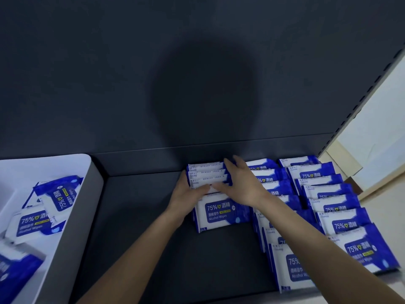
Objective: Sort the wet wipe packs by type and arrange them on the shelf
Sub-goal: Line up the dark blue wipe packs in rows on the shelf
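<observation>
View: head camera, looking down onto a dark shelf (142, 216).
Task items: blue-and-white wet wipe packs stand on edge in three front-to-back rows on the right half of the shelf. They are the right row (324, 189), the middle row (271, 183) and a shorter left row (206, 172).
Front pack (221, 213): nearest in the left row, label facing the viewer.
Left hand (188, 196): the grip is not closed; fingers lie along the row's left side and the thumb rests over the top edge.
Right hand (241, 185): an open grip, straight fingers pressing across the pack tops.
White bin (96, 172): at the left, with loose packs (57, 194) lying jumbled inside, not yet sorted.
Risk: the soft packs probably depend on the hands for support, so releasing unevenly could tip the front pack toward the near edge.
Risk: a sideways push could knock the left row into the middle row.
</observation>
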Action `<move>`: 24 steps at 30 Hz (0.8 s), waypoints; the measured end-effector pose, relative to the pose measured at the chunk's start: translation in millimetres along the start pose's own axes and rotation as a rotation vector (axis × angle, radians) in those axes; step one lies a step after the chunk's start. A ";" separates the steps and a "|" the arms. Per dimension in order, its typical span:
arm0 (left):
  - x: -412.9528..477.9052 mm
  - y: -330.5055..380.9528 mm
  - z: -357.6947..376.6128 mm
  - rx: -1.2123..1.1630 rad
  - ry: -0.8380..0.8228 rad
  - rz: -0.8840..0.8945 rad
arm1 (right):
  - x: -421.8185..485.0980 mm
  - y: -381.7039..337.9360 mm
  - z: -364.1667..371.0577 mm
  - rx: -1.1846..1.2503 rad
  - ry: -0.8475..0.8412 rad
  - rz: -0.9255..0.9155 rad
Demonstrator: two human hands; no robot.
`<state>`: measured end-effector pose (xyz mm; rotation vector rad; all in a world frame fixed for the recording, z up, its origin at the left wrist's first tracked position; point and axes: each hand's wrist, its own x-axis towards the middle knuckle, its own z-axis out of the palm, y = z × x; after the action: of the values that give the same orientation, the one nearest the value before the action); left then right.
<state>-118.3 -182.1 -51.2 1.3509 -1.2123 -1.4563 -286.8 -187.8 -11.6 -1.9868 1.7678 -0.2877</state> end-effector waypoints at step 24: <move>-5.9 8.2 -10.2 -0.087 -0.041 -0.066 | 1.0 -11.9 44.5 -0.273 -0.024 -0.148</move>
<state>-107.9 -179.6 -41.6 1.3188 -1.1258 -1.5726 -256.2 -179.1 -45.0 -2.3069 1.7240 -0.0713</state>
